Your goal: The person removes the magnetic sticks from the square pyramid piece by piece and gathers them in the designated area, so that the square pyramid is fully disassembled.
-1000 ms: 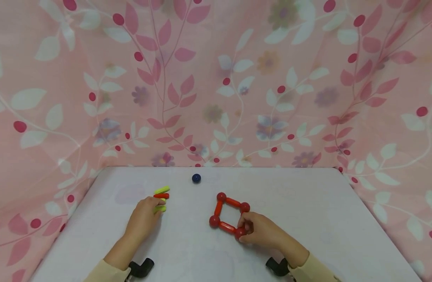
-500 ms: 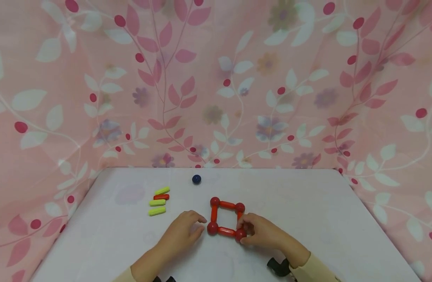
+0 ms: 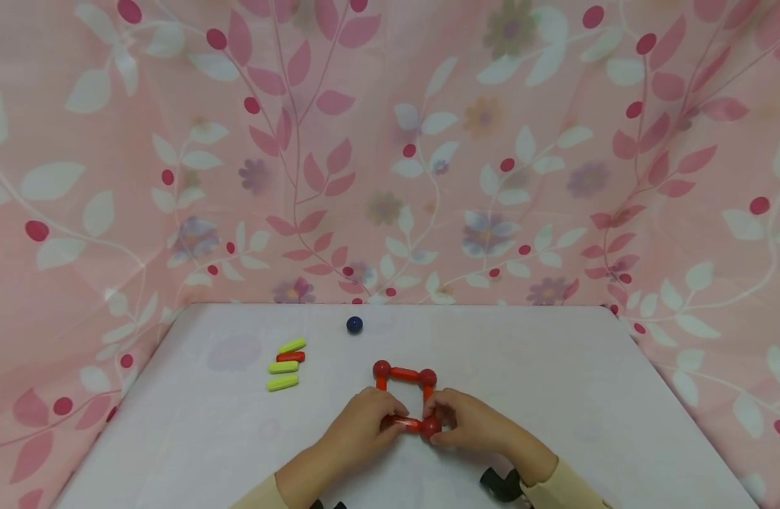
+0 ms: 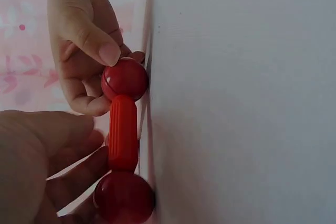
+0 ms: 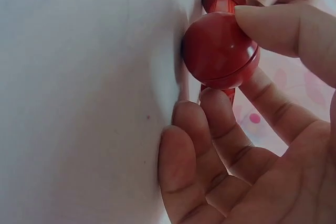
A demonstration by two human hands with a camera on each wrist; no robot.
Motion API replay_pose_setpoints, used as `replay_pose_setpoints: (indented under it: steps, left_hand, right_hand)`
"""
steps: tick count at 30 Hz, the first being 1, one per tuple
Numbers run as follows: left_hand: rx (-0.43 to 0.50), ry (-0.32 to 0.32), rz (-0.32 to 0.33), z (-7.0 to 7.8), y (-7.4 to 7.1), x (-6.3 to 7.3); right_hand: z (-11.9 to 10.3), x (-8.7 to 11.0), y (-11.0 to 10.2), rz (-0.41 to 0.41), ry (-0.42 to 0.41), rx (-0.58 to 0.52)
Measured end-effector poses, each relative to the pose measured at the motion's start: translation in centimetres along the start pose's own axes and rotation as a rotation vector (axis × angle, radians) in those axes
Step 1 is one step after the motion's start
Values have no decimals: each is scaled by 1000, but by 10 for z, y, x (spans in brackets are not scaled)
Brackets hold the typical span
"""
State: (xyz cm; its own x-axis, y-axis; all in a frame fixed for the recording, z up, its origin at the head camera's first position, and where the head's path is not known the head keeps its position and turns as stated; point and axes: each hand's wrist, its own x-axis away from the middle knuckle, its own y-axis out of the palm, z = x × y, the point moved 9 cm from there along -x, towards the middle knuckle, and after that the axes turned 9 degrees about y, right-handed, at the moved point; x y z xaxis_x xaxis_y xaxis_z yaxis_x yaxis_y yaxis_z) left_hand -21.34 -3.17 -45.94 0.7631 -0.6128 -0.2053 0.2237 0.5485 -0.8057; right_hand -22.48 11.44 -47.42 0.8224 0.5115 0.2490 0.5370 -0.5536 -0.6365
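A square frame of red rods joined by red balls lies on the white table. Its far-left ball and far rod show plainly in the head view. My right hand pinches the near-right ball between thumb and fingers. At the near-left corner is my left hand, hiding that corner from above. The left wrist view shows its fingers behind the near rod and the near-left ball, the thumb side standing slightly apart from the rod.
Left of the frame lie several short rods: yellow-green rods and a red rod. A dark blue ball sits near the table's back edge. A pink floral curtain hangs behind the table.
My left hand has left the loose rods and come right to the frame's near-left corner. The frame has turned and shifted slightly left, with my right hand still on its near-right ball.
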Motion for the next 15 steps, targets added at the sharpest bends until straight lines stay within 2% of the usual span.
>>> replay_pose_setpoints:
  steps: [3,7,11,15]
  left_hand:
    - [-22,1,-35,0,7,-3]
    - [-32,-14,-43,-2,10,-4]
    - [-20,-11,-55,-2,10,-5]
    - [11,-23,-86,-3,11,-5]
  right_hand:
    - [-1,0,3,-9,-3,7]
    - [-2,0,7,-25,-6,50]
    - [-6,0,11,-26,-33,98]
    - [-8,0,12,-27,-37,99]
